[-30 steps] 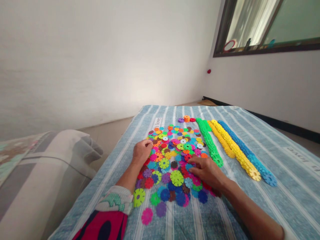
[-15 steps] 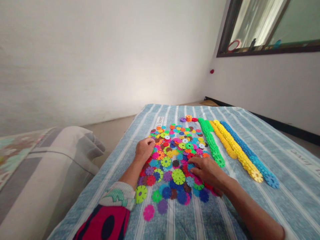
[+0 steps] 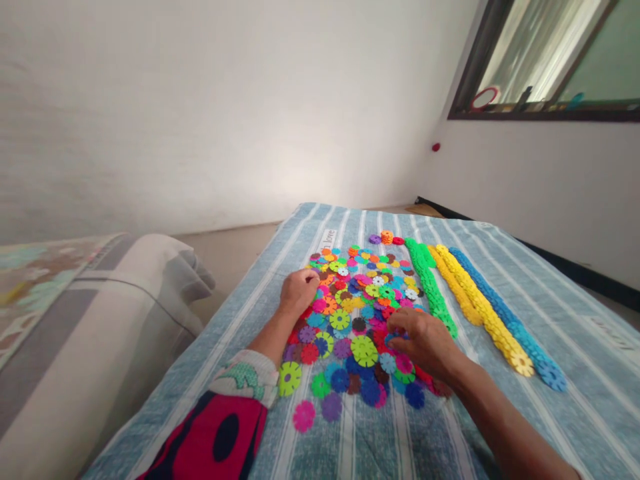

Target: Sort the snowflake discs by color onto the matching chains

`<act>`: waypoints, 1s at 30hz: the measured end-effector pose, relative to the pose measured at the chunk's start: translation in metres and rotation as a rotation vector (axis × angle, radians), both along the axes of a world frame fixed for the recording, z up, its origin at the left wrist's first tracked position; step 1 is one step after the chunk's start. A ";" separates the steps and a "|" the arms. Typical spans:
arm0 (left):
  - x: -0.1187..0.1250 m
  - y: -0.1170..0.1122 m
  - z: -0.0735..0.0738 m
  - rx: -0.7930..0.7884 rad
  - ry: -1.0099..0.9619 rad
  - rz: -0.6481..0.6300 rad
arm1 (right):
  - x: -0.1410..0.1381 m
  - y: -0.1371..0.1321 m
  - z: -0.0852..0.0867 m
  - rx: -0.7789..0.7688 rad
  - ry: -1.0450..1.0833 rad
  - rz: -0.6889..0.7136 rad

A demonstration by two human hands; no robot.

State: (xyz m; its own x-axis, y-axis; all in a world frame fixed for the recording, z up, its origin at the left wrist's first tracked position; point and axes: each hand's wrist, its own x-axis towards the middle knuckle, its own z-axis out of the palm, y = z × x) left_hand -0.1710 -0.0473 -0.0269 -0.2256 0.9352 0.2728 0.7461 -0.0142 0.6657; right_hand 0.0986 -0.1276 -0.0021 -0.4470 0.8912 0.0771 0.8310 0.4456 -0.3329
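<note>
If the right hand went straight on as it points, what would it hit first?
The right hand would probably meet the red discs just ahead, with a dark disc beyond; the hand's height is unclear, so it might pass over.

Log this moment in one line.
left hand: left edge of disc pile, grip unclear; right hand: over pile's right side, grip unclear; rightward: green row, yellow rows, blue row

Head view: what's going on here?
A person's left hand is at the left edge of a spread of mixed-color flower-shaped discs; the right hand is over its right side. I can't tell whether either grips a disc. Right of the spread, on striped cloth, lie a green row, two yellow rows and a blue row.
</note>
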 end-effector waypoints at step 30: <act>0.004 0.001 0.001 -0.013 0.054 0.008 | -0.059 0.068 0.032 -0.105 -0.391 0.119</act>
